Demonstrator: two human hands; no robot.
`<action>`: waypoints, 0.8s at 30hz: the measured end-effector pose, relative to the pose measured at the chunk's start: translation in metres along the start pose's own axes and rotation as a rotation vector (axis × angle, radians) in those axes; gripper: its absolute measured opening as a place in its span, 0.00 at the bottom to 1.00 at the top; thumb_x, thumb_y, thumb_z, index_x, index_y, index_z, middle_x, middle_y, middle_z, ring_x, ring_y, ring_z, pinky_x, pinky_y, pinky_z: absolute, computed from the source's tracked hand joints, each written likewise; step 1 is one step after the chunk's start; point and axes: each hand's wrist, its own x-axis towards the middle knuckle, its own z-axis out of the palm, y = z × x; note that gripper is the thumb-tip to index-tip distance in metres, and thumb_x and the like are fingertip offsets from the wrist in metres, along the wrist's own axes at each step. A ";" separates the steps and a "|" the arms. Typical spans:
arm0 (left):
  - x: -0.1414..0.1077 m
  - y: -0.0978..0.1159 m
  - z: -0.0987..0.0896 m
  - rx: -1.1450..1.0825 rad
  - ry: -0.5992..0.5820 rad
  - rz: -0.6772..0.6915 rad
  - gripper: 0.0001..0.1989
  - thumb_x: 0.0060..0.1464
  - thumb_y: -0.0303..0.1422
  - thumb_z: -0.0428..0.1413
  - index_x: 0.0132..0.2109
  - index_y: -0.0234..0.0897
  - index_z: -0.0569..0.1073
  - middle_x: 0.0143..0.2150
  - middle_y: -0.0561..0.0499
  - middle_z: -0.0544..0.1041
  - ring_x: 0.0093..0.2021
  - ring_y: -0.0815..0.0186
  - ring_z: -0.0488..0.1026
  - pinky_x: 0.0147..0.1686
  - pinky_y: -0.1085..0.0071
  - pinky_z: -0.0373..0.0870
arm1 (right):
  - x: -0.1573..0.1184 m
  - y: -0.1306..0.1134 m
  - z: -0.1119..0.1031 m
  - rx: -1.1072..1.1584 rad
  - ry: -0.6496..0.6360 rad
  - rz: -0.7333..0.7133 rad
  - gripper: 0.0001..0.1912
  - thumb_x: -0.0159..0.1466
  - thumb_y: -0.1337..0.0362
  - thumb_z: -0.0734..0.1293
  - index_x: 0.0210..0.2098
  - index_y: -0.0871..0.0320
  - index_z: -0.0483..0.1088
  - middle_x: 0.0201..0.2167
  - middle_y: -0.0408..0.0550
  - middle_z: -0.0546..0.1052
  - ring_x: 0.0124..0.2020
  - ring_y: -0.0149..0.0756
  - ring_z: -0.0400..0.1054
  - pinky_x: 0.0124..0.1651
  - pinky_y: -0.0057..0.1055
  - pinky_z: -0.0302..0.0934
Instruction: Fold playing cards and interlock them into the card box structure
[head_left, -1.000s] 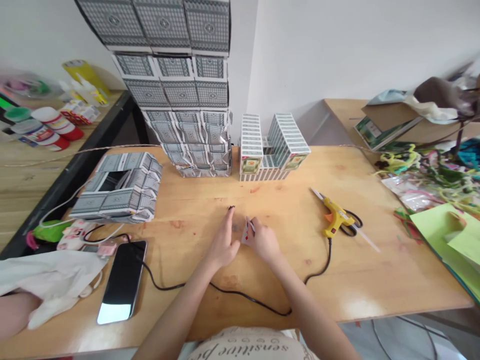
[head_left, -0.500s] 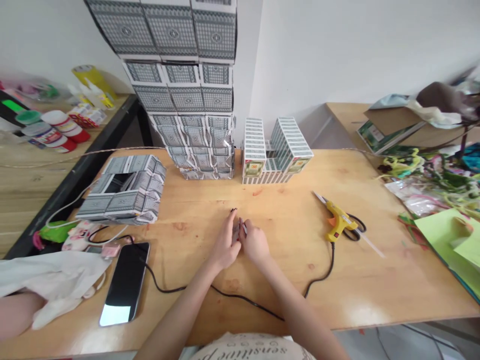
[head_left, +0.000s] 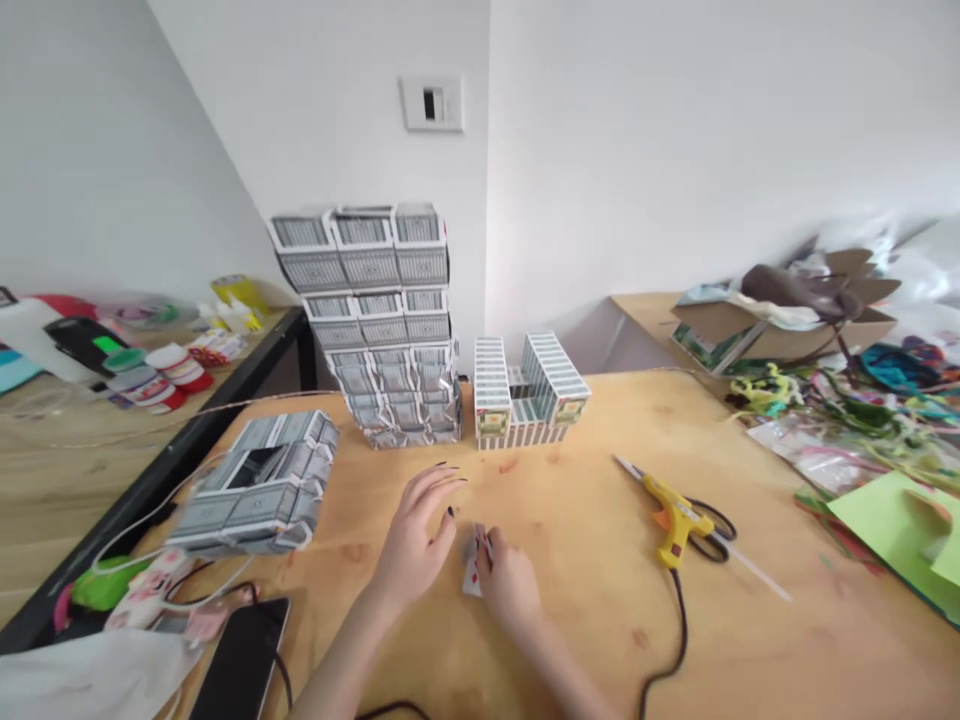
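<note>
A playing card (head_left: 472,576) with red diamond marks lies on the wooden table, and my right hand (head_left: 513,588) grips it by its right side. Whether more than one card is in those fingers is hidden. To its left my left hand (head_left: 411,535) hovers open, fingers spread, touching nothing. Beyond the hands rises a tower of folded playing cards (head_left: 397,325). Beside it stands a U-shaped block of card boxes (head_left: 534,400). A lower folded-card piece with a rectangular opening (head_left: 300,480) rests on the left.
On the right, a yellow glue gun (head_left: 675,520) lies across black-handled scissors (head_left: 628,466), its cord running toward me. A phone (head_left: 244,655) and white cloth (head_left: 112,665) are front left. Yarn scraps (head_left: 847,410), green paper (head_left: 885,515) and a cardboard box (head_left: 750,335) crowd the right side.
My left hand has let go of the card, moved left and opened. My right hand stays on the card. The view has tilted up, showing more wall and the tower's top.
</note>
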 end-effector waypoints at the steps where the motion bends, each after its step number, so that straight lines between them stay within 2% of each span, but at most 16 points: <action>1: 0.004 0.001 -0.003 0.024 0.018 0.017 0.18 0.52 0.25 0.45 0.48 0.42 0.68 0.52 0.48 0.68 0.55 0.62 0.63 0.54 0.58 0.63 | 0.000 0.001 0.001 0.007 0.004 -0.002 0.13 0.65 0.63 0.51 0.28 0.57 0.61 0.19 0.47 0.74 0.21 0.33 0.69 0.20 0.25 0.44; 4: 0.017 0.005 -0.014 0.098 0.080 0.074 0.17 0.52 0.25 0.45 0.47 0.42 0.69 0.51 0.49 0.69 0.54 0.63 0.64 0.53 0.60 0.65 | 0.001 0.003 0.004 0.013 0.015 -0.004 0.14 0.65 0.62 0.51 0.28 0.57 0.61 0.21 0.48 0.74 0.23 0.34 0.70 0.21 0.26 0.44; 7: 0.041 0.015 -0.038 0.179 0.199 0.166 0.17 0.52 0.24 0.45 0.47 0.42 0.68 0.50 0.49 0.69 0.54 0.64 0.63 0.54 0.60 0.63 | 0.001 0.004 0.005 0.020 0.001 0.012 0.13 0.65 0.62 0.51 0.29 0.56 0.61 0.21 0.48 0.75 0.23 0.35 0.70 0.21 0.25 0.45; 11: 0.103 0.040 -0.100 0.335 0.444 0.290 0.21 0.49 0.25 0.48 0.52 0.43 0.65 0.53 0.49 0.67 0.57 0.60 0.59 0.59 0.56 0.56 | 0.001 0.005 0.005 0.021 -0.004 0.023 0.11 0.65 0.63 0.52 0.29 0.56 0.61 0.22 0.47 0.75 0.24 0.34 0.70 0.22 0.25 0.46; 12: 0.123 0.046 -0.117 0.388 0.464 0.300 0.23 0.49 0.27 0.49 0.54 0.42 0.63 0.55 0.48 0.65 0.59 0.58 0.57 0.59 0.54 0.53 | 0.000 0.004 0.005 0.018 -0.002 0.024 0.11 0.64 0.63 0.53 0.28 0.56 0.61 0.23 0.47 0.75 0.24 0.34 0.70 0.22 0.25 0.46; 15: 0.183 0.055 -0.158 0.563 0.379 0.249 0.29 0.48 0.35 0.53 0.58 0.38 0.59 0.59 0.44 0.60 0.62 0.51 0.50 0.61 0.48 0.43 | -0.001 0.004 0.006 -0.002 0.016 0.020 0.12 0.65 0.62 0.52 0.28 0.56 0.61 0.24 0.48 0.75 0.24 0.34 0.70 0.22 0.25 0.45; 18: 0.226 0.047 -0.177 0.723 0.187 0.165 0.32 0.45 0.42 0.55 0.57 0.35 0.61 0.55 0.42 0.65 0.59 0.49 0.56 0.60 0.45 0.36 | -0.001 0.004 0.007 -0.036 0.039 0.006 0.12 0.65 0.62 0.51 0.28 0.56 0.61 0.24 0.48 0.76 0.25 0.35 0.70 0.22 0.26 0.45; 21: 0.241 0.032 -0.179 0.785 0.125 0.127 0.29 0.45 0.43 0.55 0.54 0.36 0.65 0.52 0.44 0.69 0.55 0.52 0.62 0.60 0.48 0.37 | -0.001 0.005 0.008 -0.075 0.056 -0.005 0.12 0.65 0.63 0.52 0.29 0.57 0.62 0.24 0.48 0.76 0.26 0.36 0.70 0.22 0.26 0.44; 24: 0.237 0.027 -0.180 0.765 0.131 0.130 0.24 0.47 0.42 0.54 0.51 0.36 0.67 0.50 0.45 0.71 0.54 0.54 0.63 0.60 0.50 0.41 | -0.001 0.005 0.007 -0.088 0.060 -0.009 0.12 0.65 0.63 0.52 0.29 0.57 0.62 0.23 0.48 0.75 0.25 0.36 0.70 0.22 0.26 0.44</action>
